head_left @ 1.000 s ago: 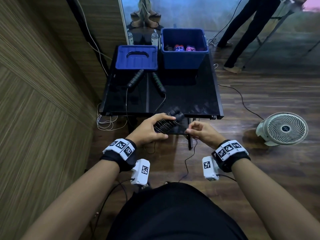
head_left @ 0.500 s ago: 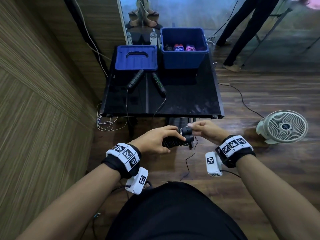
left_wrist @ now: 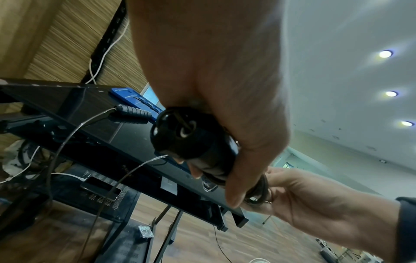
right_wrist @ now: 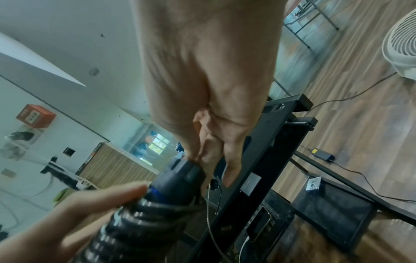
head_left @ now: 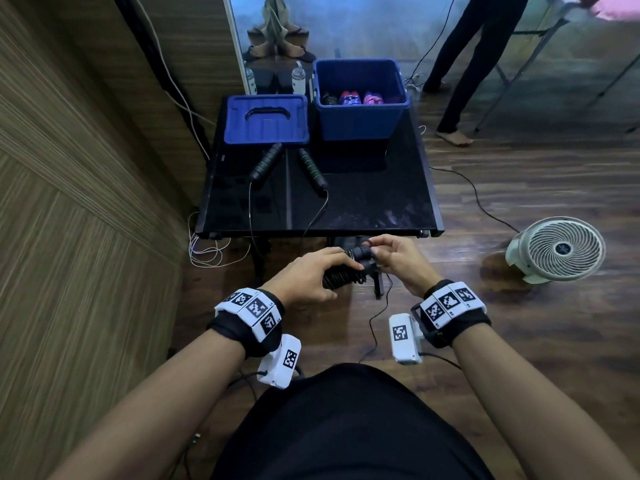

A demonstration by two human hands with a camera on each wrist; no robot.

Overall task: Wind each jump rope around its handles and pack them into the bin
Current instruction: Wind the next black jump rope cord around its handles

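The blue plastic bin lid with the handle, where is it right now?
In the head view, the blue plastic bin lid lies flat at the black table's far left, beside the open blue bin.

Blk wound rope (head_left: 343,277); blue bin (head_left: 360,112)

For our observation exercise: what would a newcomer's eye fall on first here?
Both hands, just before the black table's near edge: the left hand grips a wound jump rope, the right hand pinches its cord end. Behind, an open blue bin and its lid.
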